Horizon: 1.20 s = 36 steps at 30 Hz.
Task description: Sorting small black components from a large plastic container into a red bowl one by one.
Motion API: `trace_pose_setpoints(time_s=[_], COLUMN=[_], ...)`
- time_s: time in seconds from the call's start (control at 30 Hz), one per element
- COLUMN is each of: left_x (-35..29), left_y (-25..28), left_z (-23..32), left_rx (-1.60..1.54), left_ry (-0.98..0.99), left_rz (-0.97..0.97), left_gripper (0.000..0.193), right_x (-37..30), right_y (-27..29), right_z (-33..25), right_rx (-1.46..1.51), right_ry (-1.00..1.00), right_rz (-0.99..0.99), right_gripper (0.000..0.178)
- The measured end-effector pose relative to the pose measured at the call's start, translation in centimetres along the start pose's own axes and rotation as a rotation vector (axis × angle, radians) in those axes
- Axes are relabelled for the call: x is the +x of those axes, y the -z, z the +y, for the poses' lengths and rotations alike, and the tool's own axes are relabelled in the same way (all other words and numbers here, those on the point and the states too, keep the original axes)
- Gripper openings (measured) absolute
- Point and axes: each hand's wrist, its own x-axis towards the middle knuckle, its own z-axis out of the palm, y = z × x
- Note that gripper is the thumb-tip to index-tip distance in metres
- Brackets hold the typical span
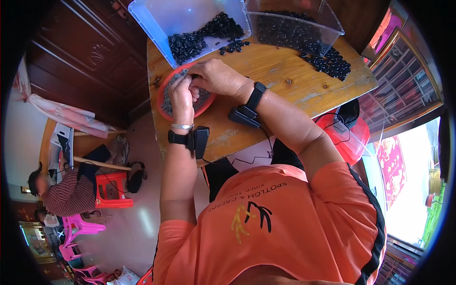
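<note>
Two bent-fingered hands, the left hand and the right hand, meet above the orange bowl of grey bits, left of upper centre; I cannot tell whether they pinch anything. Along the top edge, a translucent bin and a clear bin contain black pieces, some spilling onto the wooden table.

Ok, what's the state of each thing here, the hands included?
Wooden table: scuffed.
Red bowl: open, holding fine grey bits.
Left plastic bin: open, partly filled.
Right plastic bin: open, partly filled.
Glossy black pieces: heaped in both bins, some loose outside.
Left hand: fingers bent over the bowl.
Right hand: fingers curled beside the left's; grip hidden.
Wrist straps: fastened.
</note>
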Motion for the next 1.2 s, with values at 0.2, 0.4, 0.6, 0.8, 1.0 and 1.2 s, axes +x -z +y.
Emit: trace_pose_setpoints(time_s=[0.2,0.4,0.6,0.8,1.0,1.2], left_x=[-0.1,-0.2,-0.2,-0.8,0.0,-0.3], left_y=[-0.3,-0.3,0.0,0.3,0.7,0.4], left_z=[0.3,0.3,0.0,1.0,1.3,1.3], left_rx=[0.041,-0.017,-0.043,-0.055,-0.049,-0.018], left_ry=[-0.058,-0.093,-0.159,-0.271,-0.277,-0.283], left_rz=[0.028,0.025,-0.013,0.013,0.032,-0.009], left_gripper=[0.029,0.029,0.029,0.03,0.023,0.022], right_x=[0.2,0.1,0.0,1.8,2.7,-1.6], right_y=[0.0,0.0,-0.2,7.6,18.7,15.3], right_z=[-0.1,-0.7,-0.7,0.5,2.7,6.2], right_rx=[-0.027,-0.076,-0.113,-0.3,-0.864,-0.486], right_ry=[0.02,0.037,0.063,0.076,-0.092,0.029], right_rz=[0.017,0.056,0.112,0.266,0.536,0.027], right_gripper=[0.021,0.016,0.015,0.018,0.021,0.017])
